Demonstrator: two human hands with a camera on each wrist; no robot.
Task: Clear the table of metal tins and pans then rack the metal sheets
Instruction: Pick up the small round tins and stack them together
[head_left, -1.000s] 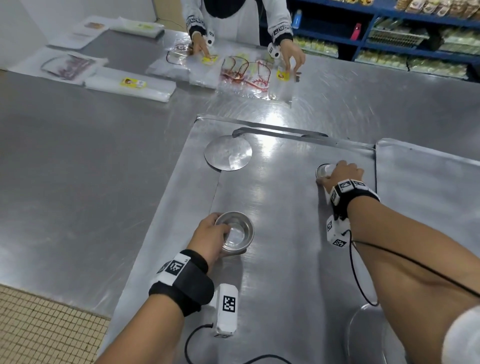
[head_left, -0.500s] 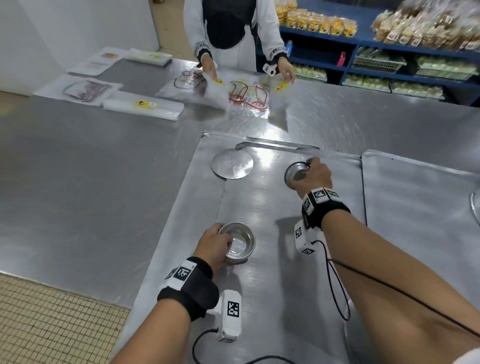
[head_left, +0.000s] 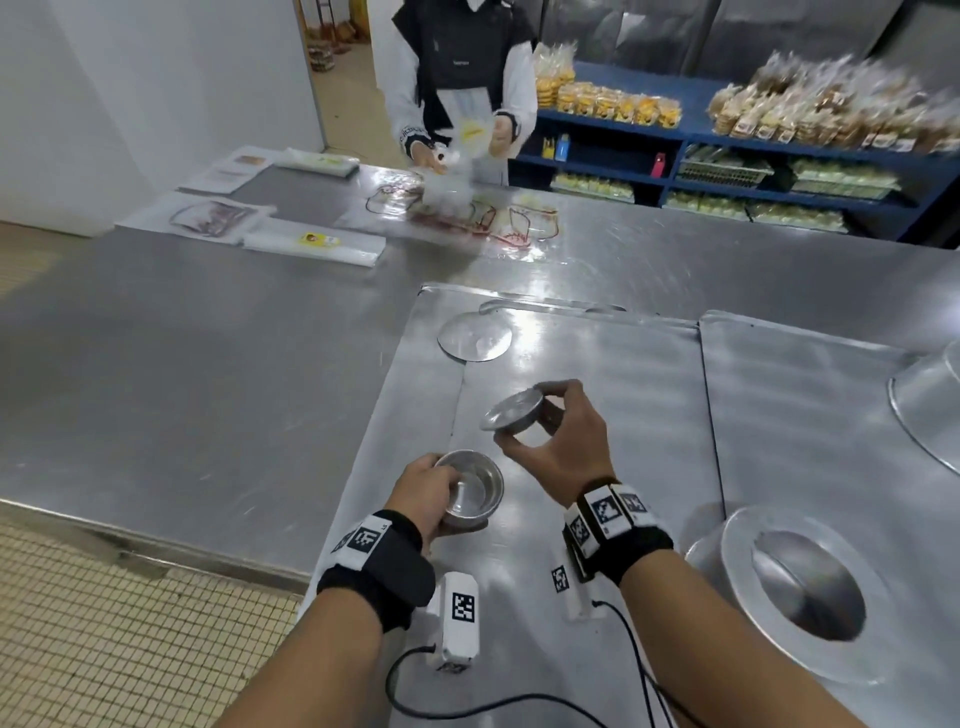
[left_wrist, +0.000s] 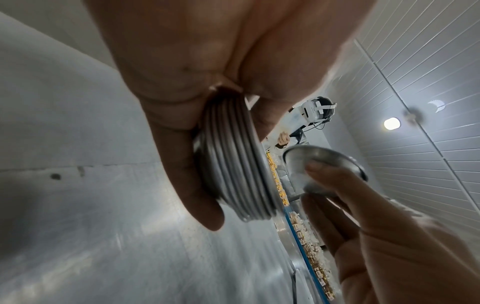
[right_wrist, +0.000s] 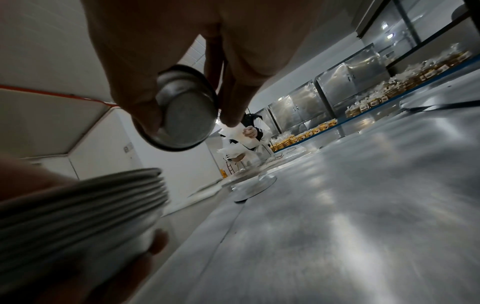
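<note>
My left hand (head_left: 423, 491) grips a stack of several nested small round metal tins (head_left: 470, 488), its ribbed rims plain in the left wrist view (left_wrist: 233, 170) and the right wrist view (right_wrist: 78, 205). My right hand (head_left: 550, 431) pinches one small tin (head_left: 514, 410) by thumb and fingers, tilted, in the air just above and right of the stack; the tin (right_wrist: 182, 111) shows its flat bottom. Both hover over a metal sheet (head_left: 597, 519) on the steel table. A flat round metal disc (head_left: 474, 338) lies at the sheet's far left.
A second metal sheet (head_left: 805, 415) lies to the right with a large pan (head_left: 930, 405) on it. A ring-shaped pan (head_left: 800, 587) sits near my right forearm. Across the table another person (head_left: 462, 78) handles plastic bags (head_left: 467, 208). Blue shelves (head_left: 727, 140) hold packed bread.
My right hand picked a small tin off the sheet's far right and carried it left and toward me, up to the stack in my left hand. My view tilted upward.
</note>
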